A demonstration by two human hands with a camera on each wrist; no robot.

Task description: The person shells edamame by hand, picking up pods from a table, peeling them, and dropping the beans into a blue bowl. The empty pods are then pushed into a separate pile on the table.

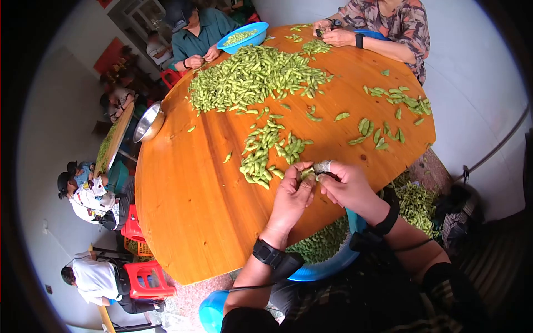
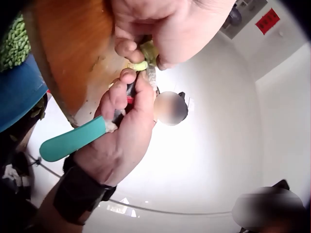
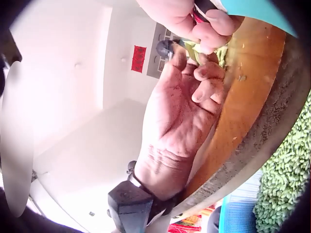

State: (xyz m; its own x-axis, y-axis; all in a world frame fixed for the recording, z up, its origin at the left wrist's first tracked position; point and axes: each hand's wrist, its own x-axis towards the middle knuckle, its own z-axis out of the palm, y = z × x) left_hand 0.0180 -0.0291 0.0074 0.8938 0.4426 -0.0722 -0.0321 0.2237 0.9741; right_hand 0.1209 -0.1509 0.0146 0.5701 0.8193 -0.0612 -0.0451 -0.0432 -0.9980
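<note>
my left hand (image 1: 294,194) pinched a green pod (image 2: 149,51) between thumb and fingers, just above the near edge of the tabletop (image 1: 183,194). my right hand (image 1: 347,187) met it there, fingers curled round a teal-handled tool (image 2: 73,141), with a silvery wrap (image 1: 322,166) on one finger. a pale green bean (image 2: 140,66) showed between my two hands. i wore a dark strap on each wrist.

below the edge, close to my body, a blue tub (image 1: 327,270) held many green beans (image 1: 319,244), and to its right, lower than the tabletop, lay a heap of pods (image 1: 415,205). just past my left hand was a loose cluster of pods (image 1: 266,152); more pods (image 1: 397,97) lay scattered to the right.

farther on rose the large pile of pods (image 1: 250,77). a metal bowl (image 1: 149,122) stood by the left edge, and a blue basin (image 1: 256,38) with green contents sat at the far side. two people worked with their hands there, and others sat away to the left near red stools (image 1: 149,280).
</note>
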